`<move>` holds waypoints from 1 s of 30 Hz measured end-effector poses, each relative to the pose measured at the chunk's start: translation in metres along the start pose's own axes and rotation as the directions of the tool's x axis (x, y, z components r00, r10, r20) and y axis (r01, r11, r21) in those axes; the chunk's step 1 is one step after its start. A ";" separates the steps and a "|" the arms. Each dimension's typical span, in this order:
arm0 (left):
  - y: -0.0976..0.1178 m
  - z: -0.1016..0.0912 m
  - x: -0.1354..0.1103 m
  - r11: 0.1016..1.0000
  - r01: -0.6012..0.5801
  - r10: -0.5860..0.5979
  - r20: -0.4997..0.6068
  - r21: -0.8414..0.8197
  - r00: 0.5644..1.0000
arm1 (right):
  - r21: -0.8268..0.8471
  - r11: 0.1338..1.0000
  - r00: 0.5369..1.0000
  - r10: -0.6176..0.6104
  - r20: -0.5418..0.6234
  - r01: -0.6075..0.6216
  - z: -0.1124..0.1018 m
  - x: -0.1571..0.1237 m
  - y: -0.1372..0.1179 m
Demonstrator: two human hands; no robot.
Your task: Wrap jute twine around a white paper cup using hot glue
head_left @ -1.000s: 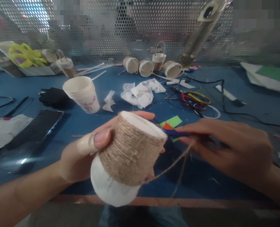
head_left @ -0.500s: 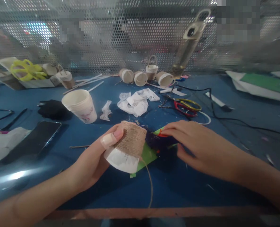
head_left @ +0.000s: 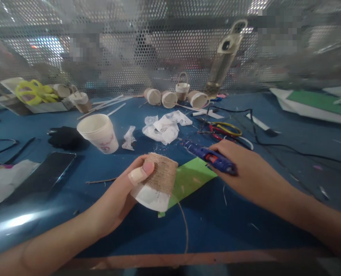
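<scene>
Twine-wrapped cup gripped by left hand, blue glue gun by right hand

Near the lower edge of the frame, a loose strand of twine curved down over the blue desk. Just above, at centre, the cup sat tilted in the left hand, its bare white end toward the bottom; the fingers grasped its side, the thumb lying across the winding. Right of centre, the right hand's fingers were closed around the glue gun, some of them hidden beneath it, and its nose was pointed leftward, apart from the cup. A green sheet lay on the desk between the hands.

Farther up, a dark phone lay at left, with stacked paper cups left of centre and crumpled white paper in the middle. Beyond these, small twine-trimmed cups stood or lay in a row at upper centre, beside a tall bottle. Perforated metal mesh filled the top of the frame.
</scene>
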State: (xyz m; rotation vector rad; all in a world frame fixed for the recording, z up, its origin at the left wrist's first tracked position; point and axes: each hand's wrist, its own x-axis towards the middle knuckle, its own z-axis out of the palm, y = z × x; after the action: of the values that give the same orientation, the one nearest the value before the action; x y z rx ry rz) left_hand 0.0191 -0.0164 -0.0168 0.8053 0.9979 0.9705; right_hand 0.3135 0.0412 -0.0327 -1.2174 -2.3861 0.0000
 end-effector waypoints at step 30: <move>0.004 0.001 0.002 0.991 -0.002 0.013 0.078 -0.136 0.997 | 0.568 0.818 0.995 -0.085 -0.049 0.098 -0.010 -0.003 -0.017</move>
State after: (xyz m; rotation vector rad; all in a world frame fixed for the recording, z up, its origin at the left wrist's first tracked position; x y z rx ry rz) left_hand 0.0191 -0.0136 -0.0133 0.7278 0.8522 0.9949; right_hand 0.3056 0.0262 -0.0214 -0.8038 -2.1787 0.6259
